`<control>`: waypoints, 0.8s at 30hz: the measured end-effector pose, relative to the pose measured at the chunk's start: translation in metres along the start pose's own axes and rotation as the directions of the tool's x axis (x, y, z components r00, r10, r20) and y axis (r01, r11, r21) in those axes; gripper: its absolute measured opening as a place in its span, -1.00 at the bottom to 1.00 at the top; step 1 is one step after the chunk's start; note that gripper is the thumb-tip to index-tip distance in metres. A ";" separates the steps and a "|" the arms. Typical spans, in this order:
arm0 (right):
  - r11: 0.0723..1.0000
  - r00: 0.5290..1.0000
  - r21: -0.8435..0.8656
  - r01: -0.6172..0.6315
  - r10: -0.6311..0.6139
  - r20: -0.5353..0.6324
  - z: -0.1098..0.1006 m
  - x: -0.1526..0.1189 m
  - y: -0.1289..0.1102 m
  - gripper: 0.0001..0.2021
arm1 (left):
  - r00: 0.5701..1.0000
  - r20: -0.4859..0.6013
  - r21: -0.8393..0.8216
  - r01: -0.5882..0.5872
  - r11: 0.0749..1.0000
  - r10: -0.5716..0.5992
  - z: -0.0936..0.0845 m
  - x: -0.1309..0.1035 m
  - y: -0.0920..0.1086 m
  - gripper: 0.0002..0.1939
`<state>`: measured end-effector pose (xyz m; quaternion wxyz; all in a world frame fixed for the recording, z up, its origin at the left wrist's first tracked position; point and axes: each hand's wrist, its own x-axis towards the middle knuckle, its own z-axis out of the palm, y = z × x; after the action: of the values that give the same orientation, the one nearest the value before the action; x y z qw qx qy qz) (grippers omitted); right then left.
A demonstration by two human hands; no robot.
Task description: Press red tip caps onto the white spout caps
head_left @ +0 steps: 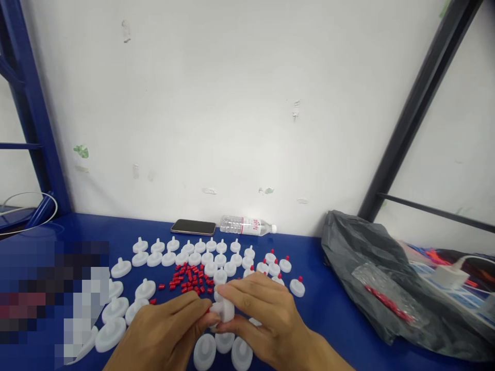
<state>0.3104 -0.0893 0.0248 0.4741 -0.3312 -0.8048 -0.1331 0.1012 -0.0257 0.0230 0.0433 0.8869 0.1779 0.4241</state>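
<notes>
In the head view my right hand (266,312) grips a white plastic nozzle cap (228,311) by its wide round base, turned on its side with the spout pointing left. My left hand (164,330) is closed at the spout, pinching a small red tip (209,310) that shows only as a sliver between its fingers. Behind the hands lies a loose pile of small red tips (189,278). White nozzle caps (169,258) with bare spouts stand in rows around the pile. To the right, several caps (297,287) carry red tips on their spouts.
A phone (193,227) and a clear plastic bottle (247,225) lie by the wall. At right, a dark plastic bag (348,257) bears a clear packet (390,296) with red pieces, beside a power strip with a white plug (450,275). The left table area is pixelated.
</notes>
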 end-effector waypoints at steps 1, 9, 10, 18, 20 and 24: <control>1.000 1.000 0.004 -0.007 0.007 -0.007 0.000 0.001 -0.001 -0.50 | 0.999 0.042 -0.001 -0.022 1.000 0.022 -0.002 0.000 0.001 -0.64; 0.988 0.990 -0.057 -0.140 0.141 0.021 -0.012 0.008 -0.002 -0.62 | 0.979 0.143 0.111 0.130 0.985 -0.145 -0.009 0.007 -0.017 -0.66; 0.985 0.988 -0.079 -0.156 0.156 0.000 -0.016 0.008 -0.001 -0.62 | 0.970 0.159 0.132 0.165 0.977 -0.185 -0.010 0.007 -0.023 -0.65; 0.945 0.977 -0.257 -0.203 0.179 -0.112 -0.038 0.013 0.011 -0.72 | 0.739 0.472 0.451 0.265 0.852 -0.480 -0.008 0.007 -0.041 -0.59; 0.926 0.976 -0.310 -0.216 0.200 -0.083 -0.037 0.013 0.012 -0.78 | 0.690 0.524 0.486 0.240 0.840 -0.500 -0.004 0.006 -0.036 -0.54; 0.911 0.960 -0.311 -0.270 0.279 -0.017 -0.031 0.009 0.014 -0.86 | 0.643 0.570 0.521 0.199 0.830 -0.511 0.000 0.008 -0.030 -0.47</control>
<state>0.3379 -0.0915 0.0476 0.4188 -0.5132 -0.7258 -0.1854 0.0977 0.0056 0.0218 0.0028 0.9127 0.4087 -0.0015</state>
